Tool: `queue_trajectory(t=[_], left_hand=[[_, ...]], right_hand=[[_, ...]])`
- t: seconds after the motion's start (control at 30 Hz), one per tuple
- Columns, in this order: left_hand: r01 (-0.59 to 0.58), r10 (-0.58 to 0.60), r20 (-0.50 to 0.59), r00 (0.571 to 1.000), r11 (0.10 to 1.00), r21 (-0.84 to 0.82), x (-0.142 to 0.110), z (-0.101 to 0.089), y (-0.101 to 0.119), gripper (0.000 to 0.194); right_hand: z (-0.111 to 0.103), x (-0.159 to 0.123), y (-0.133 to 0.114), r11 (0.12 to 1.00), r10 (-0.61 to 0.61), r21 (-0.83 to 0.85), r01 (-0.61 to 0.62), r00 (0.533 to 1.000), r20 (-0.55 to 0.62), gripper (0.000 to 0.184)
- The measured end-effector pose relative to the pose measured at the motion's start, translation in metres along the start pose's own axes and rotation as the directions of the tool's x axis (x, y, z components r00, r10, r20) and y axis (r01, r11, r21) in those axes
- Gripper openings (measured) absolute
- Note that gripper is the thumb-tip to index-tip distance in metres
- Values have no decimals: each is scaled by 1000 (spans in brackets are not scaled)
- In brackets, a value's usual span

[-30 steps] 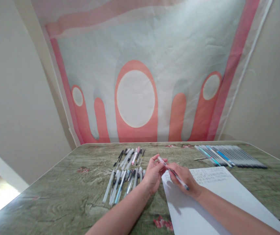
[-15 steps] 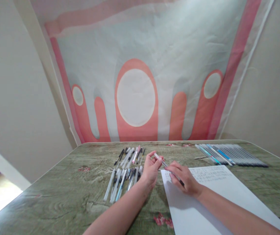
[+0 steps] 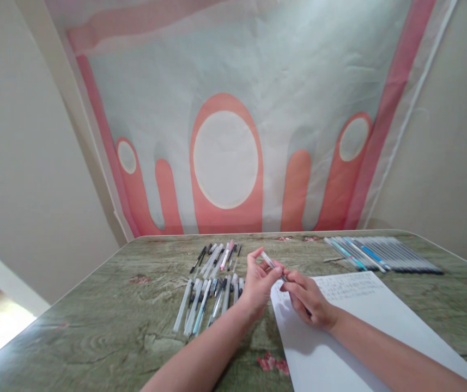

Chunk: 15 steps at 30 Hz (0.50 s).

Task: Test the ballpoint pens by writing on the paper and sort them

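My left hand [image 3: 260, 283] pinches the capped upper end of a thin pen [image 3: 271, 263] between thumb and fingers. My right hand [image 3: 307, 298] is closed around the lower part of the same pen, over the near corner of a white sheet of paper [image 3: 359, 321] with handwriting at its far end. Both hands meet above the middle of the green patterned table [image 3: 106, 326]. Just left of my left hand lie two loose groups of pens [image 3: 212, 286], white, clear, black and one pink.
A tidy row of several pens [image 3: 380, 254] lies side by side at the far right of the table. A pink, white and pale blue cloth [image 3: 225, 136] hangs on the wall behind. The table's left edge drops to a bright floor.
Both hands stayed on the pen and drew a little closer together; the left hand's fingers shifted along the pen's upper end. The view has tilted slightly upward.
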<state>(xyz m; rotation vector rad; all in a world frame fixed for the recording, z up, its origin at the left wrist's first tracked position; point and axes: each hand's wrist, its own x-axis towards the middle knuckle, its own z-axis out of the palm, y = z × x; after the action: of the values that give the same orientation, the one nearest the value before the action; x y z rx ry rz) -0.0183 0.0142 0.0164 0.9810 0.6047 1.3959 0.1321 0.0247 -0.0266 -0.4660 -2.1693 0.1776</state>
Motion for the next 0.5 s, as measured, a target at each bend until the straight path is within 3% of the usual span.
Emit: queue_trajectory(t=[0.37,0.5], left_hand=[[16,-16,89,996,1000,6,-1,0,2,60],[20,-20,64,998,1000,-9,0,-2,-2,63]], right_hand=[[-1,-4,-2,1000,-5,-8,5,1000,-29,18],[2,-1,0,1000,1,-24,-1,1000,-9,19]])
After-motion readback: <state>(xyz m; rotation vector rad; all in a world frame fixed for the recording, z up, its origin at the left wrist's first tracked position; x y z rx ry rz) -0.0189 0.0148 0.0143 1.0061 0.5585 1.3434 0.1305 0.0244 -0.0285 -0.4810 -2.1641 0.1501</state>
